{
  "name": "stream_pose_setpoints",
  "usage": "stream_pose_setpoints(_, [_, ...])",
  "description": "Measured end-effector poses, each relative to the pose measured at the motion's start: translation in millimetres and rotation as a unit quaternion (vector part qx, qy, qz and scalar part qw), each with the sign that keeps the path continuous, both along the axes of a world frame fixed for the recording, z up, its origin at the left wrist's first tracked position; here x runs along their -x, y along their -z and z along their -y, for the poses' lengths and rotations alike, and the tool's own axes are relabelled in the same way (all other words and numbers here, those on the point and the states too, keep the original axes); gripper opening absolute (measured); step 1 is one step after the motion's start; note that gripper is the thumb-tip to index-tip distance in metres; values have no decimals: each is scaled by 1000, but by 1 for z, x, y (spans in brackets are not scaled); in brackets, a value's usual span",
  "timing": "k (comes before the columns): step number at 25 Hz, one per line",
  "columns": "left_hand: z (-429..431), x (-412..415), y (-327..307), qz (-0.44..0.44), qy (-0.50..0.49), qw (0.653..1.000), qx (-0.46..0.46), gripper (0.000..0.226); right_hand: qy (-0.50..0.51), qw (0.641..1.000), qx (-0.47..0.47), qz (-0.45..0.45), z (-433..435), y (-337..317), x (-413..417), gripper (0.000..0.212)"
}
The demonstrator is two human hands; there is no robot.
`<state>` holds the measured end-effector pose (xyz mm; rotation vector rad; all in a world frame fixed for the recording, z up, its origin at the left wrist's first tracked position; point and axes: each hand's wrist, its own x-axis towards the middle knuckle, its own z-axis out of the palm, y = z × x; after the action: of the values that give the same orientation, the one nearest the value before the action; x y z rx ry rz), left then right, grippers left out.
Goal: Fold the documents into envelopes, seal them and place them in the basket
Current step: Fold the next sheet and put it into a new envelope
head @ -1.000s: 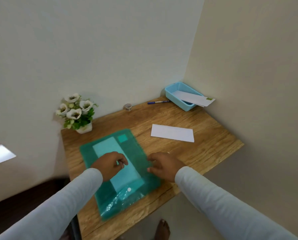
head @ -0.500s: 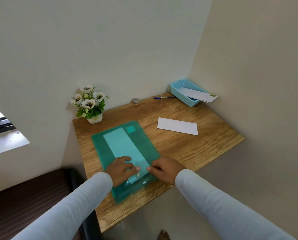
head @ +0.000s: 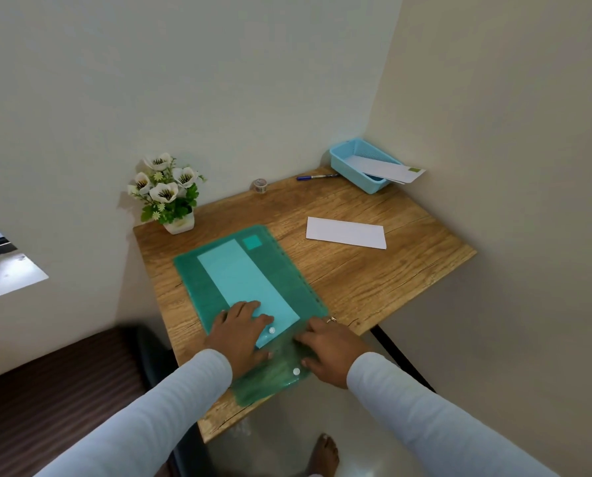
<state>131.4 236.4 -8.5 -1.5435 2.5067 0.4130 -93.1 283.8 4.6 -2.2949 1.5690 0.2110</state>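
Observation:
A green see-through folder lies on the wooden table, with a pale sheet of paper showing inside it. My left hand presses flat on the folder's near end, beside a white snap button. My right hand grips the folder's flap, which hangs over the table's front edge with its second snap showing. A blank white envelope lies to the right of the folder. The blue basket stands in the back right corner with an envelope leaning in it.
A pot of white flowers stands at the table's back left. A small tape roll and a blue pen lie along the back wall. Walls close in at the back and right. A bare foot shows below the table.
The folder's flap has come open toward me, so its two snaps now sit apart. Both hands have slid to the folder's near end. My view has pulled back.

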Motion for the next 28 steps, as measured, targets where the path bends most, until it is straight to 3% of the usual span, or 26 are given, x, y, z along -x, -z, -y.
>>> stream_pose_setpoints(3, [-5, 4, -4, 8, 19, 999, 34, 61, -17, 999, 34, -11, -6, 4, -4, 49])
stream_pose_setpoints(9, [-10, 1, -9, 11, 49, 999, 20, 68, -26, 998, 55, -8, -11, 11, -11, 55])
stream_pose_setpoints(16, [-13, 9, -20, 93, 76, 992, 35, 40, -15, 998, 64, 12, -10, 7, -12, 47])
stream_pose_setpoints(21, [-14, 24, -38, 155, 117, 981, 3, 58, -7, 997, 70, 21, -8, 4, -15, 45])
stream_pose_setpoints(28, [-11, 41, -39, 187, 119, 975, 29, 51, 13, 998, 54, 40, -7, 2, -12, 42])
